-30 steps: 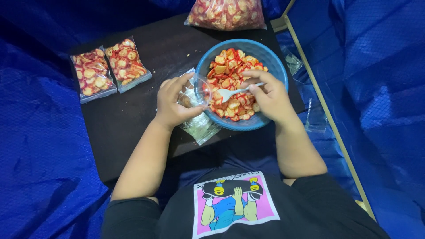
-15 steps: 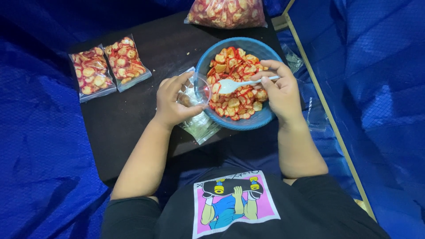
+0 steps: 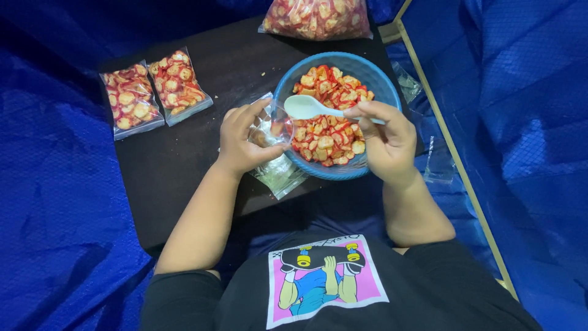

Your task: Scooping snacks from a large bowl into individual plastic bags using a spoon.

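blue tarpaulin (image 3: 55, 202) surrounds a dark table (image 3: 184, 165). blue bowl (image 3: 367, 70) of red-and-yellow chips at centre. large chip bag (image 3: 318, 15) at 12 o'clock; two filled packets (image 3: 153, 92) at 10. left hand (image 3: 242, 138) pinches a small clear bag (image 3: 272, 125) open at the bowl's 9 o'clock rim. right hand (image 3: 383, 138), closed, grips a white spoon (image 3: 309, 108) over the chips.

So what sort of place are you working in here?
Probably a makeshift home snack-packing spot, not a factory: a low dark table hemmed in by blue tarpaulin, a blue bowl of red-coated chips, and two filled clear packets laid aside.
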